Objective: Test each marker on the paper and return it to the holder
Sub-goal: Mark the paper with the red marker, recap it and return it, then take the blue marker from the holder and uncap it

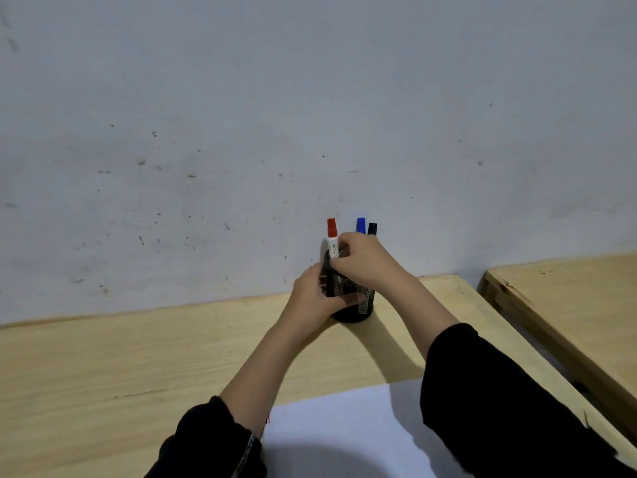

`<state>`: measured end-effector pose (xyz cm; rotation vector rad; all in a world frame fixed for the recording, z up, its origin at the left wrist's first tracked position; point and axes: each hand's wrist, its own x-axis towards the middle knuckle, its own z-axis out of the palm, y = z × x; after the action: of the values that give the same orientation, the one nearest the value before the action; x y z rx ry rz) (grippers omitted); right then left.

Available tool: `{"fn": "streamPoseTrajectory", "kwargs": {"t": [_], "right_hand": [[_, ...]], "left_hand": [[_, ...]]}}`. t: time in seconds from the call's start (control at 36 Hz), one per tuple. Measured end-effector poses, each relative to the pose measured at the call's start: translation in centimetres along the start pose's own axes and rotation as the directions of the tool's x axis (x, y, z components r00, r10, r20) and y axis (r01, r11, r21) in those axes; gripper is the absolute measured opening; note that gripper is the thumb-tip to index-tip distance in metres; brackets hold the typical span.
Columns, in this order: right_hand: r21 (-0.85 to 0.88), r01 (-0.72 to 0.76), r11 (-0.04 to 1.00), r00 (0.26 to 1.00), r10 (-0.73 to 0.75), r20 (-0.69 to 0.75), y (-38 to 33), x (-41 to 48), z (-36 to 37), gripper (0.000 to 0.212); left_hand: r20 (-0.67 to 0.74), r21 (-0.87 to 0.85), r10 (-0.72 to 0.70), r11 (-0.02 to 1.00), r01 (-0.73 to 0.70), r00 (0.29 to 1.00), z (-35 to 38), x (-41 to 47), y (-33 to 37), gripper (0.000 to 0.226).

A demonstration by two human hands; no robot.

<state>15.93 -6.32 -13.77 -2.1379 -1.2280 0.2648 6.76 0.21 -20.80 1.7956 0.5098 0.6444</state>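
Note:
A black mesh holder (358,301) stands on the wooden table near the wall. My left hand (315,293) wraps around its left side. My right hand (365,262) is above the rim, its fingers closed on the white barrel of a red-capped marker (332,238) that stands upright in the holder. A blue-capped marker (360,225) and a black-capped marker (372,228) poke up behind my right hand. A white sheet of paper (344,429) lies at the near edge between my forearms, with a small red mark at its left edge.
The wooden table (103,367) runs along a scuffed grey wall (310,115). A second wooden table (568,298) stands to the right across a narrow gap. Black sleeves cover both forearms near the bottom.

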Motion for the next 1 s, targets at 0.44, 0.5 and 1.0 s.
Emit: {"fn": "streamPoseTrajectory", "kwargs": {"t": [0.44,0.5,1.0], "right_hand": [[0.105,-0.062,0.993,0.905,0.1,-0.414,1.6,-0.3,-0.2,0.022],[0.078,-0.05,0.996,0.885,0.08,-0.458,1.8,-0.4,-0.2,0.021],[-0.119,-0.147,0.982,0.873,0.073,-0.482,1.2,1.5,-0.6,0.022]], "left_hand": [[-0.016,-0.013,-0.014,1.0,0.014,1.0,0.2,0.5,-0.5,0.052],[-0.019,0.0,-0.01,1.0,0.01,1.0,0.3,0.6,-0.7,0.054],[0.005,0.025,0.018,1.0,-0.018,1.0,0.2,1.0,-1.3,0.061]]}}
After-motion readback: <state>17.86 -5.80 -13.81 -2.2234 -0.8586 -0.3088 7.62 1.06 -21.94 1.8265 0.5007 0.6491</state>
